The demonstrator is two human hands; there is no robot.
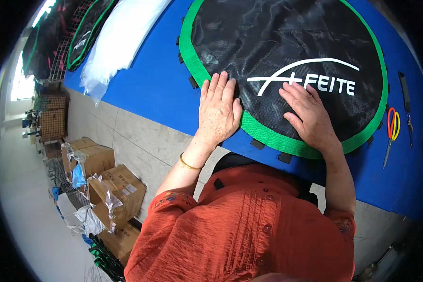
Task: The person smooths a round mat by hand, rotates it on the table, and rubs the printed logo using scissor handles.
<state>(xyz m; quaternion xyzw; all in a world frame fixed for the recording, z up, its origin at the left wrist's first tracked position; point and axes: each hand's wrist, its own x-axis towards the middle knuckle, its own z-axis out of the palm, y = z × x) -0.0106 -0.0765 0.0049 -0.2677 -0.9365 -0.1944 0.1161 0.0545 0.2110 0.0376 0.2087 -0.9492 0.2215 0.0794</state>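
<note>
A round black mesh sheet (pixel 268 47) with a green border and white "FEITE" lettering lies flat on the blue table (pixel 150 94). Small black tabs stick out around its edge. My left hand (pixel 218 109) rests flat on the green border at the sheet's lower left, fingers extended and holding nothing. Palm down, my right hand (pixel 309 113) lies on the black mesh just below the lettering, its fingertips touching the logo. Its fingers are spread slightly and nothing is in them.
Scissors (pixel 390 129) with red and yellow handles lie at the table's right, beside a dark slim tool (pixel 404 94). Clear plastic sheeting (pixel 117 42) covers the table's left part. Cardboard boxes (pixel 122 188) stand on the floor at left. Another green-edged black piece (pixel 87 37) is at upper left.
</note>
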